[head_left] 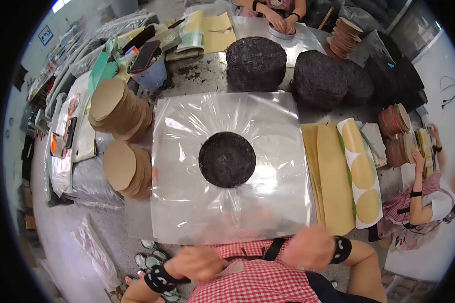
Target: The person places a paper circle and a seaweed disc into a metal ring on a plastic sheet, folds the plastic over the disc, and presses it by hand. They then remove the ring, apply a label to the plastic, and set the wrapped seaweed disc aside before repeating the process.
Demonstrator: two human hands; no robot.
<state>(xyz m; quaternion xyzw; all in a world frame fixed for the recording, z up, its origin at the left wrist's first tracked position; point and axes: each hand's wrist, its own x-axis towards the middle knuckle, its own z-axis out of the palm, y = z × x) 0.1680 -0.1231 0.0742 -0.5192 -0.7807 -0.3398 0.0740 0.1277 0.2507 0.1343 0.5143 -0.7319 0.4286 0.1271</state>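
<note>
A dark round cake of pressed, dark material (pixel 227 159) lies flat at the middle of a stack of clear plastic sheets (pixel 182 202). The film wrinkles out around it in shiny rays. My left hand (pixel 199 262), with a black wristband, is over the apron by the sheets' near left edge, fingers curled; what they hold, if anything, is hidden. My right hand (pixel 311 248), also banded in black, is at the near right corner of the sheets and smeared by motion. Its fingers cannot be made out. Pinkish blur shows on the film between the hands.
Stacks of round brown card discs (pixel 120 164) stand left. Large black blocks (pixel 256 63) line the back, beside a tool-filled bucket (pixel 150 73). Brown paper (pixel 333 177) and a strip of round labels (pixel 363 171) lie right. Co-workers' hands (pixel 283 22) show at the back and right.
</note>
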